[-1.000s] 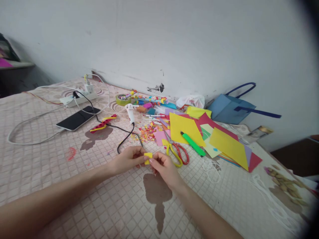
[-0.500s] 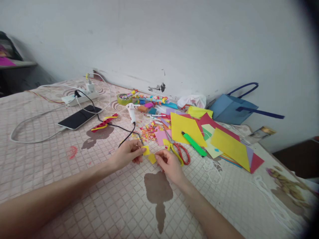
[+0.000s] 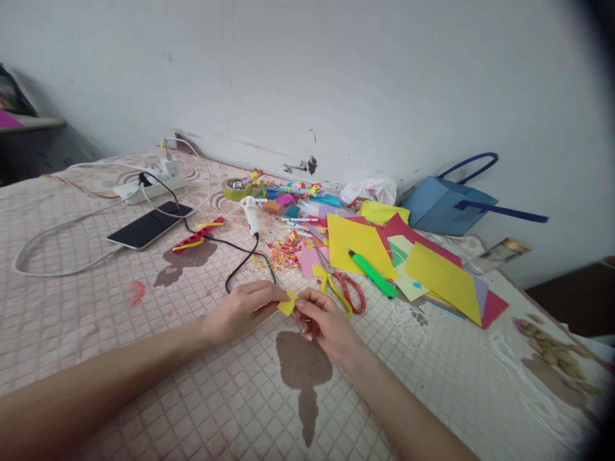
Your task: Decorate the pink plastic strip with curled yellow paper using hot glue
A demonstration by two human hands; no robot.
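A small yellow paper piece (image 3: 287, 305) is between my two hands, above the quilted cloth. My left hand (image 3: 247, 311) pinches its left side, with the fingers laid over the top. My right hand (image 3: 323, 320) has its thumb and fingertips closed on the right side. Whether the yellow is one piece or two overlapping ones cannot be made out. Just beyond my right hand lie scissors (image 3: 354, 293) with red and yellow handles. A white glue gun (image 3: 250, 216) stands behind my left hand, its black cord looping toward the fingers.
Colored paper sheets (image 3: 444, 282) and a green cutter (image 3: 373, 275) lie to the right, before a blue bag (image 3: 444, 205). Paper scraps (image 3: 286, 251) are scattered behind my hands. At the left are a phone (image 3: 150, 225), a power strip (image 3: 156, 189) and a red-and-yellow strip (image 3: 198, 235).
My hands have come together. The two yellow pieces seen apart before now meet or overlap, and my left fingers have moved over the top. The view has shifted slightly.
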